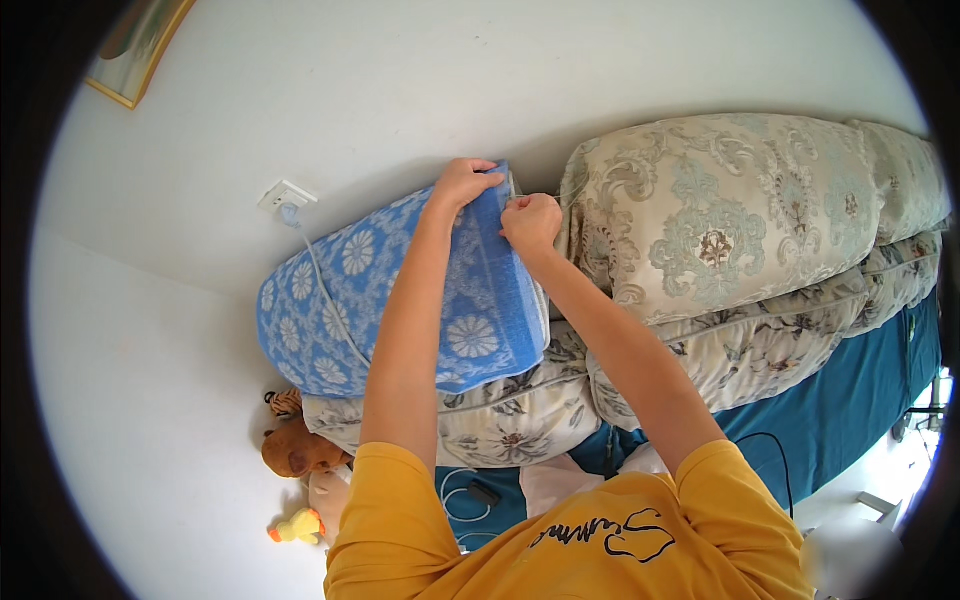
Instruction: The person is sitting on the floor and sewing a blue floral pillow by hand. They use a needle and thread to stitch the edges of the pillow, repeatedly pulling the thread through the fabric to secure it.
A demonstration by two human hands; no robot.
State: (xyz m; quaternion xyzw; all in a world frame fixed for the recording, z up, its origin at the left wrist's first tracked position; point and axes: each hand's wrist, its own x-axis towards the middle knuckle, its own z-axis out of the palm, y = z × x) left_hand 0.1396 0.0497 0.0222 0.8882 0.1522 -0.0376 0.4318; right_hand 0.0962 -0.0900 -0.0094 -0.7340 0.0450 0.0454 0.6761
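A blue cloth cover (360, 300) with white flowers is drawn over a bulky back cushion against the wall. My left hand (467, 185) grips the cover's upper edge near its right corner, fingers bent over the cloth. Close to its right, my right hand (532, 220) pinches the cover's side edge between thumb and fingers. A strip of pale fabric shows along that edge. Next to my right hand stands a beige patterned cushion (735, 215) that the cover does not reach.
Lower floral cushions (510, 420) lie on a teal sofa cover (850, 370). A white cord (328, 295) runs from a wall socket (284, 196) across the blue cover. Stuffed toys (295, 448) sit at the left end. A black cable (783, 455) hangs at the right.
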